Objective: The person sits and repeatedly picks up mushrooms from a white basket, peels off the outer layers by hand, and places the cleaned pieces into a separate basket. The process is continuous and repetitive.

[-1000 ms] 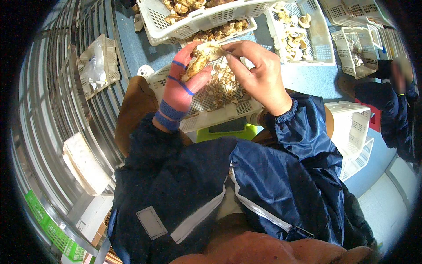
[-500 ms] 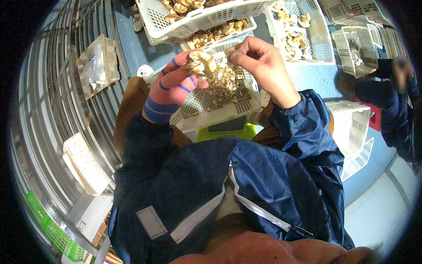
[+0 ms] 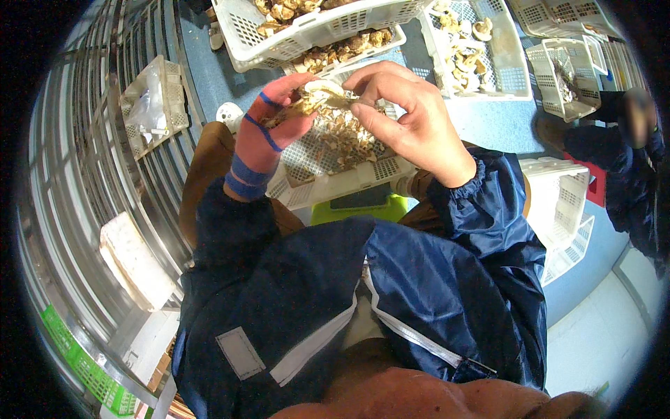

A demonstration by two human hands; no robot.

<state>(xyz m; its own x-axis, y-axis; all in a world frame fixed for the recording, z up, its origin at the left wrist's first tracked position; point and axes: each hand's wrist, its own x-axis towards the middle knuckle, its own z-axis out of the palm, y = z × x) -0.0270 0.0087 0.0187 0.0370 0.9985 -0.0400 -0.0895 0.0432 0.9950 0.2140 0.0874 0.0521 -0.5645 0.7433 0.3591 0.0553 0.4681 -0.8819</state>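
Mushroom (image 3: 322, 89) pinched in both hands (image 3: 419, 122) hangs over a crate (image 3: 342, 187) of scraps (image 3: 345, 142), mushroom-filled crates (image 3: 342, 28) just beyond.

No wording can be read with certainty. A short, dark printed mark is carried by the white box (image 3: 152, 334) at the lower left, but it is too small and slanted to be made out. On the front of the dark blue jacket (image 3: 433, 293), a pale rectangular patch (image 3: 241, 353) is seen, its lettering, if any, indiscernible.

Patchy harsh glare, bowed edges, black corners
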